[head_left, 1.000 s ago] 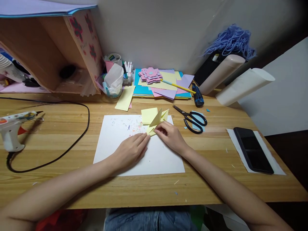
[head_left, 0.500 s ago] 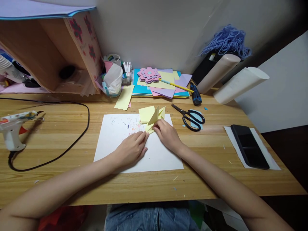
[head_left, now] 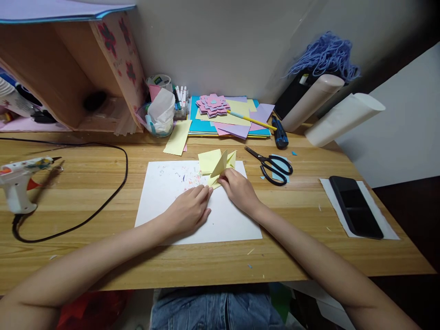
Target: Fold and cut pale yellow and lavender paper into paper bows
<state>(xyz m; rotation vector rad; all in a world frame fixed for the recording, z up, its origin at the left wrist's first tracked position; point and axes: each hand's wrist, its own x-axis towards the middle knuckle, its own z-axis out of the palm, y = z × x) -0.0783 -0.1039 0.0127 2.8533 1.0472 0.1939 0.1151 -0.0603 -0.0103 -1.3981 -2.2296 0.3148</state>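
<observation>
A folded yellow paper (head_left: 219,167) with upright flaps stands over the white sheet (head_left: 230,224) in front of me. My right hand (head_left: 239,189) pinches its lower right part between thumb and fingers. From the left, my left hand (head_left: 190,206) has its fingers together, tips pressing the front corner of the same paper; the exact grip is partly hidden. Just behind, to the left, lies a flat yellow paper square (head_left: 209,161). Coloured pen marks show on the white sheet beside it.
Black-handled scissors (head_left: 271,166) lie to the right, over blue paper. A phone (head_left: 356,206) rests farther right. On the left is a glue gun (head_left: 20,183) with its looping cord (head_left: 125,176). Coloured papers (head_left: 237,130), a paper flower (head_left: 212,105) and a cutter (head_left: 280,133) sit at the back.
Both hands stay on the folded yellow paper with hardly any movement. The whole view has shifted very slightly.
</observation>
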